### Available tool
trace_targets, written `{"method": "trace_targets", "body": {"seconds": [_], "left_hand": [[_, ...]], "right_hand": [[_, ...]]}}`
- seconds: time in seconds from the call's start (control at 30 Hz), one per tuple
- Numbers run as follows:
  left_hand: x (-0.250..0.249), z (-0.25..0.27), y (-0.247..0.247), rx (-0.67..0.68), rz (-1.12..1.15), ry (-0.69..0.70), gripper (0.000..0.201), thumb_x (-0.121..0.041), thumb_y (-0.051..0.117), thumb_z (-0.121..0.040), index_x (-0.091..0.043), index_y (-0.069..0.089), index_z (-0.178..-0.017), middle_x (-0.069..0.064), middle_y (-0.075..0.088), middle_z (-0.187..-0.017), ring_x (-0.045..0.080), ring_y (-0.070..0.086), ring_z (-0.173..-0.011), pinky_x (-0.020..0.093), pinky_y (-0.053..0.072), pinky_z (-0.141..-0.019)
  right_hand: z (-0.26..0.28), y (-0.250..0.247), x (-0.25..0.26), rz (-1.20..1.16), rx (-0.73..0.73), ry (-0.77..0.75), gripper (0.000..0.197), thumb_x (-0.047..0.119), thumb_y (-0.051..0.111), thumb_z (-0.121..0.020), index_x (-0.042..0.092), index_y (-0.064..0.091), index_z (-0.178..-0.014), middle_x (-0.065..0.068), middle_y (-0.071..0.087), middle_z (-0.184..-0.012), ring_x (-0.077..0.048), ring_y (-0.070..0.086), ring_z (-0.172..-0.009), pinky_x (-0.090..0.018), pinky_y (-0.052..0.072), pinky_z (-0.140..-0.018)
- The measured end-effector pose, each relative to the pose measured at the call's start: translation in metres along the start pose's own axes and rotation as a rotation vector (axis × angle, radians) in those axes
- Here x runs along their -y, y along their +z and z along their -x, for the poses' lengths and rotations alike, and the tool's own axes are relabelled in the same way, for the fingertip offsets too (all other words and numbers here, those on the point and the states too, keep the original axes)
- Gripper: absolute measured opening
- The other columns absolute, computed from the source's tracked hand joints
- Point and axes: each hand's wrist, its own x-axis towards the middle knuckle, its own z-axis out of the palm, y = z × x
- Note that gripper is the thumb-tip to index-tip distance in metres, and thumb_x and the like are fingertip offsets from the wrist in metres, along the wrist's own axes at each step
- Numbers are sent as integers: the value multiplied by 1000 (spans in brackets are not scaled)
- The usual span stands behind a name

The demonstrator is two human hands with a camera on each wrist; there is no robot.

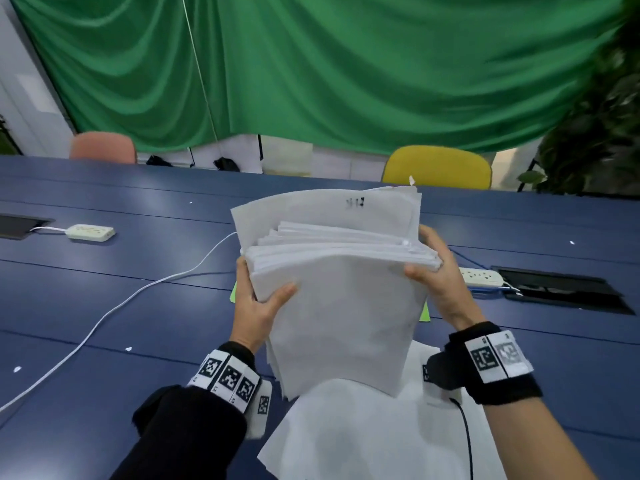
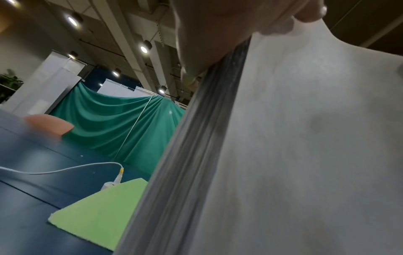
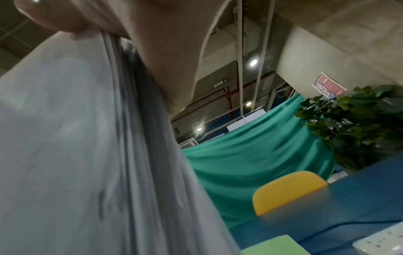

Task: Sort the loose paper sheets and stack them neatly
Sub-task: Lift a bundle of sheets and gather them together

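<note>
Left hand: our left hand (image 1: 254, 306) grips the left edge of the paper stack (image 1: 343, 306), thumb pressed on the near face, the other fingers wrapped round behind; the wrist carries a band of black-and-white markers.
Right hand: our right hand (image 1: 438, 271) holds the right edge near the top, thumb curled over the front sheet, fingers behind the pile; a black wrist strap with markers sits below it.
Pose: both forearms reach forward and up, hands well apart with the stack between them.
Paper stack: a thick bundle of white sheets held upright and lifted above the blue table (image 1: 104, 306); top edges are uneven and fanned, the rear sheets standing higher, one with a small dark mark near its top.
Edge views: the wrist views show the layered sheet edges (image 2: 196, 155) as grey streaks, blurred.
Loose sheets: more white paper (image 1: 363, 438) lies flat on the table just below the stack.
Green sheet: a light green sheet (image 2: 98, 212) lies on the table behind the stack.
Around: white cable (image 1: 114, 306), power strip (image 1: 90, 232), yellow chair (image 1: 438, 166), green curtain (image 1: 329, 64).
</note>
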Motion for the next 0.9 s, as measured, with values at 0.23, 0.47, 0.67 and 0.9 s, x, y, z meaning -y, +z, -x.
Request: {"method": "trace_targets", "body": {"seconds": [0.23,0.47,0.67,0.9], "left_hand": [[-6,-10,2,-21,-36,122,87,-34,71,-57,-27,27,-132,-10,44,-125,0,52,-110,21,47,-95],[34,7,-1,-31,-28,-170,70,-33,78,-51,-7,56,-113,1,69,-102,21,63,-93,21,55,-74],[26,10,12,-121,-10,-105,25,6,64,-80,-14,58,-93,-16,71,-73,-8,64,-68,11,50,-65],[27,17,-15,-21,-8,-17,73,-51,78,-49,-5,56,-101,-15,72,-83,-1,66,-75,15,53,-67]], "right_hand": [[9,-5,-16,-38,-105,19,91,75,73,-42,27,51,-115,12,65,-107,-2,61,-98,-21,50,-82],[63,11,-94,-22,-144,370,30,-4,76,-69,19,62,-83,5,73,-82,1,67,-65,-14,51,-61],[52,13,-83,-43,-196,312,19,1,77,-69,19,73,-64,11,72,-65,-2,66,-63,-25,54,-67],[58,-10,-87,-125,-82,280,91,63,86,-18,14,60,-91,13,73,-74,2,67,-70,-16,52,-63]]}}
